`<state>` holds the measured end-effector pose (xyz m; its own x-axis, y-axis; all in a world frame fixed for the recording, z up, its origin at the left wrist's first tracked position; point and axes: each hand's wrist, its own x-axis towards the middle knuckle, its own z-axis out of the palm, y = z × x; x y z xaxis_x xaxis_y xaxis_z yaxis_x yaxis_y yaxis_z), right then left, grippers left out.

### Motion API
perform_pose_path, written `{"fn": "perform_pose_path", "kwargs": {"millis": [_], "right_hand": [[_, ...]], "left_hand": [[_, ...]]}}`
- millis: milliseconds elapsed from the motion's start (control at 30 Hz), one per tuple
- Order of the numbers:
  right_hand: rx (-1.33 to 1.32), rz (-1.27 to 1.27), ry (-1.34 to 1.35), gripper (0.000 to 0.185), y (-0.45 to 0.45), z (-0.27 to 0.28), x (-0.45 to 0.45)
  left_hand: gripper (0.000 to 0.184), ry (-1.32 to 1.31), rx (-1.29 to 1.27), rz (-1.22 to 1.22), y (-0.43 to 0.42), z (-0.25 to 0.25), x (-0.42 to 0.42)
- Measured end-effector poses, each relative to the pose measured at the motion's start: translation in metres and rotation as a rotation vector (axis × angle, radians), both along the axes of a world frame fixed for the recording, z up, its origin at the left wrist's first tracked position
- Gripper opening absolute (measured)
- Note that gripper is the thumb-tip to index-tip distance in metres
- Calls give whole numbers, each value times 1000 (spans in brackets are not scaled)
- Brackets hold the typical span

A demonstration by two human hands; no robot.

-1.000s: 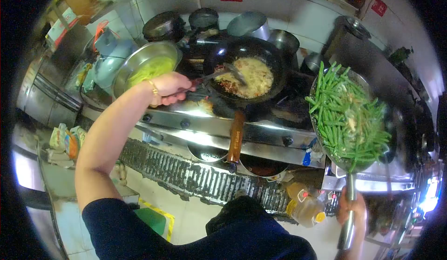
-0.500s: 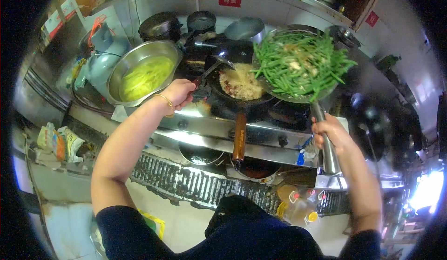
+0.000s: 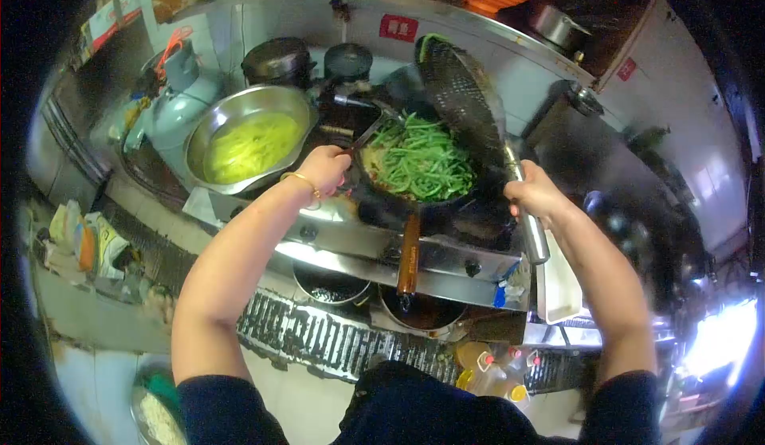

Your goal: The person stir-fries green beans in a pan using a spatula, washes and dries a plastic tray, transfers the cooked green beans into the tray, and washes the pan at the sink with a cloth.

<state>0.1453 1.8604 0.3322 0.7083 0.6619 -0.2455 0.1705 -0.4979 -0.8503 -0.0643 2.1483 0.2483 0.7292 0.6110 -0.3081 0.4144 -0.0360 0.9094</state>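
Note:
My left hand (image 3: 323, 170), with a bracelet at the wrist, grips the handle of a ladle (image 3: 371, 129) beside the wok. The ladle's head is partly hidden at the wok's left edge. Long green beans (image 3: 422, 158) heap in the dark wok, whose wooden handle (image 3: 409, 246) points toward me. My right hand (image 3: 535, 192) is wrapped around the metal handle of a perforated strainer (image 3: 462, 86). That strainer is tilted steeply above the wok's back right side, and a few bits of green cling to its top rim.
Left of the wok, a steel basin (image 3: 239, 108) holds yellow-green strips in liquid. A gas cylinder (image 3: 179, 106) stands behind it. Dark pots (image 3: 277, 62) line the back wall. Oil jugs (image 3: 498, 373) sit on the floor below, and a white tray (image 3: 560, 290) lies under my right forearm.
The strainer has tipped from nearly level to steep, and its green beans now lie in the wok, covering the pale food there. My left hand stays beside the wok with the ladle.

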Motion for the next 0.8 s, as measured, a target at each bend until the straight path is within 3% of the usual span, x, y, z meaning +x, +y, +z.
{"fn": "perform_pose_path", "kwargs": {"millis": [100,300,433,633,733,800], "right_hand": [[22,38,-44,30,-3,2,-9],[-14,81,-397,36,-25,1,-6],[-218,71,-788,39,-20,0,23],[-484,-135,-901,43,-20,-4,48],[-502,-177,-888,45,-40,-3,58],[-419,-219,-816,45,-62,-16,59]], "left_hand": [[27,-38,12,-9,-2,12,-7],[33,-70,44,54,-7,16,-15],[31,19,84,76,-18,24,-26],[27,174,156,54,-28,31,-29],[26,210,324,-23,-26,24,-17],[28,231,841,-78,-9,5,-11]]}}
